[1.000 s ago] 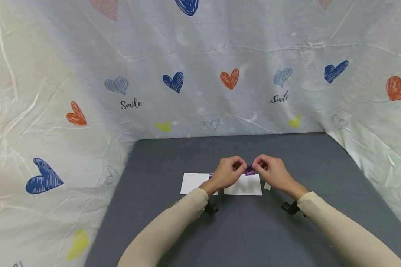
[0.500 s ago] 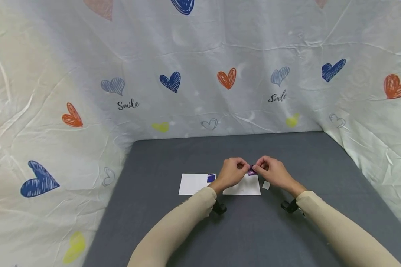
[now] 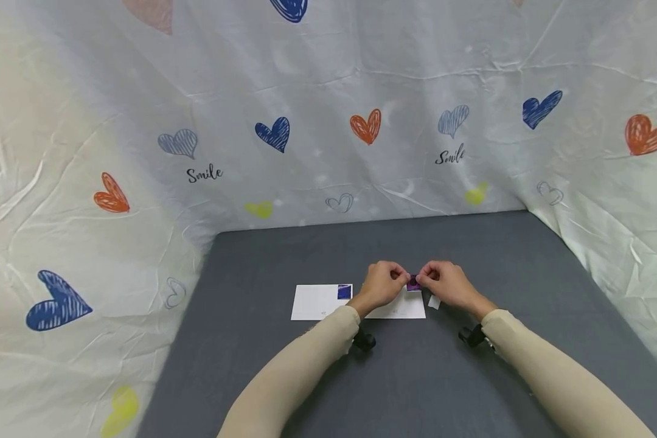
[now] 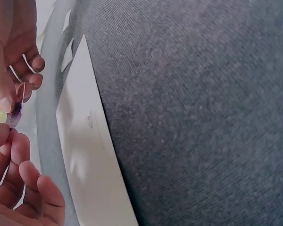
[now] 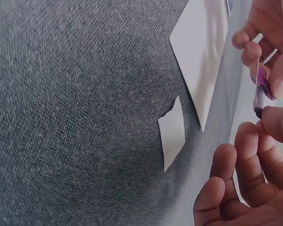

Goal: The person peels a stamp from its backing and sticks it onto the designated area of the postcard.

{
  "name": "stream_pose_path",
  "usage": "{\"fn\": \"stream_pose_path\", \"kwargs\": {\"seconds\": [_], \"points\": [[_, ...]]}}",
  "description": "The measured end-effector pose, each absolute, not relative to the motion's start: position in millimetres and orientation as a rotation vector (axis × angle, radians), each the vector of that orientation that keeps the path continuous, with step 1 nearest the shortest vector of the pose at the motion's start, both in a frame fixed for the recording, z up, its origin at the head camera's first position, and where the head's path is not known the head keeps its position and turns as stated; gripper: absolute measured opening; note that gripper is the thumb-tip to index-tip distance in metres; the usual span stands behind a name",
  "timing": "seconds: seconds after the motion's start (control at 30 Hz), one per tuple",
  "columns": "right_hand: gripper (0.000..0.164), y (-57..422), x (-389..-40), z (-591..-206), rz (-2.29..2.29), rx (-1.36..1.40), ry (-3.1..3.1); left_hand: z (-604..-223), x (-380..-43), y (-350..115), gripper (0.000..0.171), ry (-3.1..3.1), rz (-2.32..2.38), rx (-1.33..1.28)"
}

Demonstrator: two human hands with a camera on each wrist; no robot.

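A small purple sticker (image 3: pixel 413 284) with a dark round patch hangs between the fingertips of both hands, above the far edge of a white card (image 3: pixel 396 309). My left hand (image 3: pixel 382 285) pinches one side of it with thumb and forefinger. The opposite side is pinched by my right hand (image 3: pixel 448 286). In the right wrist view the sticker (image 5: pixel 261 84) looks bent into a curve, held off the card. The left wrist view shows it nearly edge-on. My left forearm and hand hide part of the card.
To the left lies a second white card (image 3: pixel 314 303) with a dark blue-purple square (image 3: pixel 344 292) at its upper right corner. A small white paper scrap (image 5: pixel 172 134) lies on the grey table (image 3: pixel 285 255) right of the nearer card. A heart-patterned curtain (image 3: pixel 317 152) hangs behind.
Both hands stay pinched on the sticker. The left hand has shifted slightly right, toward the right hand, uncovering the square on the left card. The head view has drifted slightly.
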State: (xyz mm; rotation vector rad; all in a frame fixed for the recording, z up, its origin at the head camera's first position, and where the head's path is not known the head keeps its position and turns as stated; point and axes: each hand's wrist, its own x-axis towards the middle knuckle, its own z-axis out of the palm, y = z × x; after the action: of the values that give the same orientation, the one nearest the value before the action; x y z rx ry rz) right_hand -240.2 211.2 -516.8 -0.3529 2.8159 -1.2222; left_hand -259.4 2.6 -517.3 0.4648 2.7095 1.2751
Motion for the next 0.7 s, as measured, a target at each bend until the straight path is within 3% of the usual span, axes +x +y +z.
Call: {"fn": "stream_pose_path", "kwargs": {"seconds": [0.13,0.4,0.7], "points": [[0.017,212,-245,-520,-1.193,-0.356,2.796,-525,-265,3,0.014,2.719,1.259,0.471],[0.019,213,-251,-530,-1.087,-0.322,2.771,-589,-298,10,0.014,2.782,1.131,0.454],[0.017,210,-254,-533,-1.058,-0.333,2.825,-594,-303,13,0.017,2.861,0.918,0.436]]}}
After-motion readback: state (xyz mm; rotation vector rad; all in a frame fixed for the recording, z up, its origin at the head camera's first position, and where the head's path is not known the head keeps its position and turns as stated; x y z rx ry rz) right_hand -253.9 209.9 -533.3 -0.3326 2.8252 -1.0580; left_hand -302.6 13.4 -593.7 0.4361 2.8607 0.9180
